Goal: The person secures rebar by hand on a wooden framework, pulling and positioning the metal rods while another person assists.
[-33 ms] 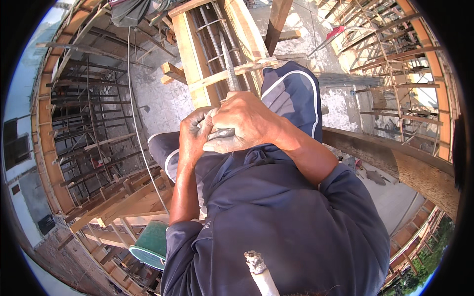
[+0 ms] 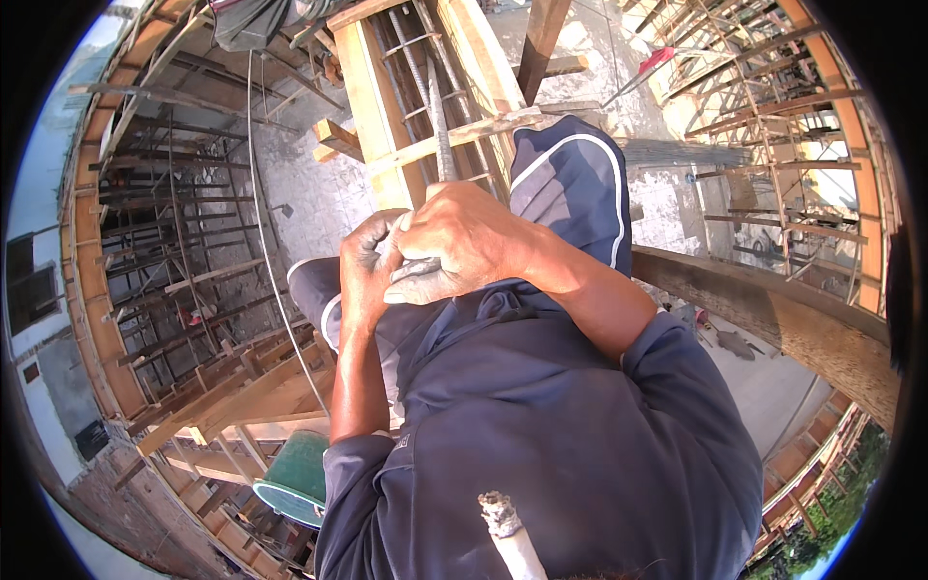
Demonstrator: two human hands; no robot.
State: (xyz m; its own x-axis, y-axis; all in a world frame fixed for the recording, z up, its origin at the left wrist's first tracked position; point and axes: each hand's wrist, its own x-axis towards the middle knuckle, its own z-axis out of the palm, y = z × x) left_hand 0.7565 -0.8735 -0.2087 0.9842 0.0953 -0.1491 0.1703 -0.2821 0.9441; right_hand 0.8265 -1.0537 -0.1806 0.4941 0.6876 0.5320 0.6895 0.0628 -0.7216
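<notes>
My right hand [image 2: 459, 237] is closed in a fist in front of my waist. A long grey bar [image 2: 439, 130] juts away from its far side, over the wooden beam form; its near end is hidden in the fist, and its exact kind does not show. My left hand [image 2: 369, 253], with grey-stained fingers curled in, presses against the right hand's fingers. Whatever lies between its fingertips is hidden. Beyond the hands, steel reinforcing bars [image 2: 414, 82] with cross ties lie inside the plank form [image 2: 372, 106]. A wooden crosspiece [image 2: 464, 133] spans its top.
A green bucket [image 2: 295, 474] hangs or stands at lower left. A thick timber [image 2: 773, 309] runs along my right, with a trowel [image 2: 739, 344] below it. Scaffolding poles [image 2: 184, 203] rise on both sides. A thin rod [image 2: 266, 213] slants down at left. A lit cigarette [image 2: 512, 536] is near the lower edge.
Both hands have shifted slightly left together. The grey bar's near end has swung left with my right hand. Both hands remain closed.
</notes>
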